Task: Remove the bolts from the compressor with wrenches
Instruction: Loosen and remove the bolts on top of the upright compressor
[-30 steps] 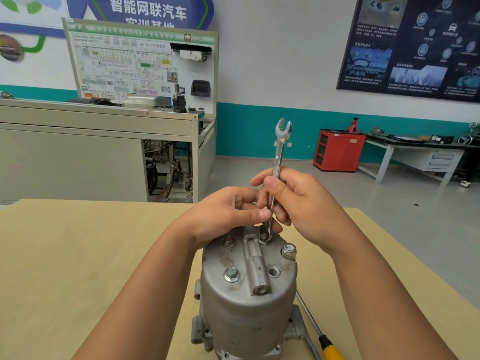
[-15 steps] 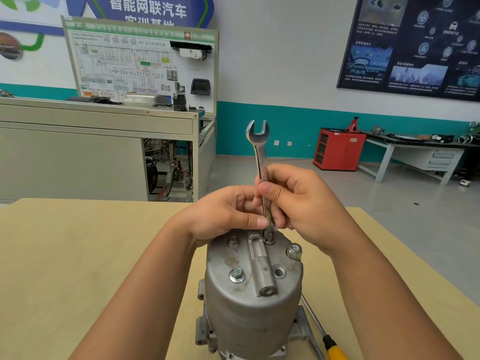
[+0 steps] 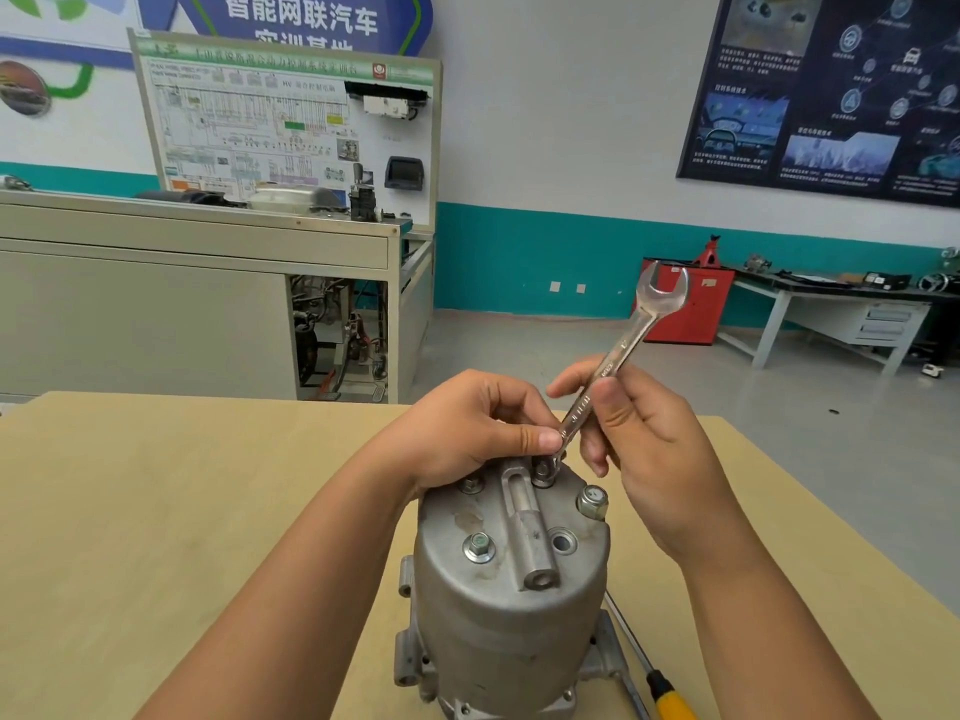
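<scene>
Cast grey compressor (image 3: 511, 589), cylindrical, stands upright mid-table (image 3: 156, 511), with smooth tan top stretching wide to its left. Right hand (image 3: 649, 449) pinches the polished steel wrench (image 3: 618, 361), tilted up-right in free air. Its lower end sits on a far hex bolt (image 3: 543, 472), where left hand (image 3: 467, 428) pinches the shank.

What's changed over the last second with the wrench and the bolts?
The wrench swung its free end left, then far right, gripped by the right hand; the left hand still pinches its lower end on the far bolt. The compressor, other bolts and screwdriver unchanged.
</scene>
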